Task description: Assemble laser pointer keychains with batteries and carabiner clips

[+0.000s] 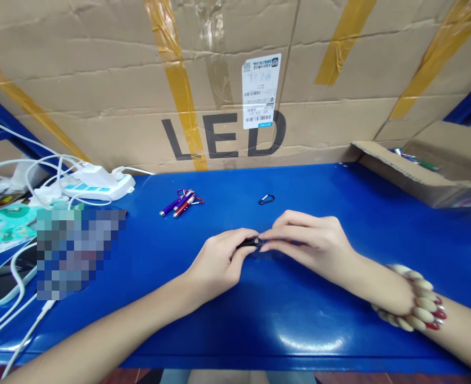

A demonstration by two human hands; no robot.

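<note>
My left hand [219, 262] is closed around a small black pen-shaped flashlight [248, 243], holding it just above the blue table [299, 320]. The fingers of my right hand [307, 240] pinch the flashlight's right end, so both hands meet at the middle of the table. A bead bracelet [415, 298] circles my right wrist. Beyond my hands lie a purple and a red mini flashlight [179, 204] side by side with key rings, and a loose black carabiner clip [266, 199].
A big cardboard box marked LED [227, 80] walls off the back. At right stands an open carton [419, 170] with more small flashlights. A white power strip [95, 184] with white cables and a blurred patch sit at left.
</note>
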